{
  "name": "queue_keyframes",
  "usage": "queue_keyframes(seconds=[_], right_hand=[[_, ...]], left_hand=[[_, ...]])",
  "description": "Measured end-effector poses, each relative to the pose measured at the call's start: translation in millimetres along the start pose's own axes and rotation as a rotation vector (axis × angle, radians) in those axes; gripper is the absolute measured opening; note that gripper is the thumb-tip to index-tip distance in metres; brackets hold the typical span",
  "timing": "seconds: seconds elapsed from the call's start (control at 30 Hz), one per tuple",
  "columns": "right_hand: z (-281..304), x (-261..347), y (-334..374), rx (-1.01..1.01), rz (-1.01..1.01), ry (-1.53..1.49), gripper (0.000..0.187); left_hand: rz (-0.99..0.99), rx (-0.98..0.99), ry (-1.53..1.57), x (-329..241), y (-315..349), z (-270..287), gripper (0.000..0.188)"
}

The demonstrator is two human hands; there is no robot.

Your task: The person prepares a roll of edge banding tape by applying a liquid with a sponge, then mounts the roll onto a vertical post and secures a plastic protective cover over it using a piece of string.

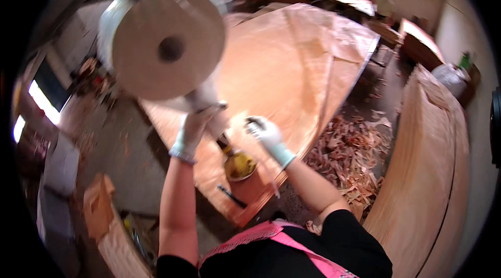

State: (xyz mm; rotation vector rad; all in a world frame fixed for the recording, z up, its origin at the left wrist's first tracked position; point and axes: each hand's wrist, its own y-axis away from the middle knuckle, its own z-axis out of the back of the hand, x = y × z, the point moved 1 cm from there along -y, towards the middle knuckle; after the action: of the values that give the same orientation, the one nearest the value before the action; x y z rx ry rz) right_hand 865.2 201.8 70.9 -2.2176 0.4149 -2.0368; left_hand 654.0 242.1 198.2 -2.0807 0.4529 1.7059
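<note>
The left hand [194,131] is just below a large pale roll [169,74], its grip unclear. The right hand [266,134] curls above wood sheets [271,69] near a bowl [239,178]; any pinch is unclear.

Right hand [265,133] over wood sheets [271,69]

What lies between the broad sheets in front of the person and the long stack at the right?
In the head view, a heap of loose scraps lies between the broad sheets and the long stack.
</note>
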Motion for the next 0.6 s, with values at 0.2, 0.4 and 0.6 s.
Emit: queue_keyframes(seconds=[0.2,0.4,0.6], right_hand=[[19,-17,33,0.261,-0.257,0.284,0.039],[22,-26,58,0.465,-0.236,0.619,0.036],[48,-34,101,0.665,-0.632,0.385,0.017]], left_hand=[[-0.082,-0.058,-0.063,-1,-9,0,0.018],[-0.088,-0.089,-0.045,6,-18,8,0.024],[-0.096,-0.148,0.012,9,-25,15,0.025]])
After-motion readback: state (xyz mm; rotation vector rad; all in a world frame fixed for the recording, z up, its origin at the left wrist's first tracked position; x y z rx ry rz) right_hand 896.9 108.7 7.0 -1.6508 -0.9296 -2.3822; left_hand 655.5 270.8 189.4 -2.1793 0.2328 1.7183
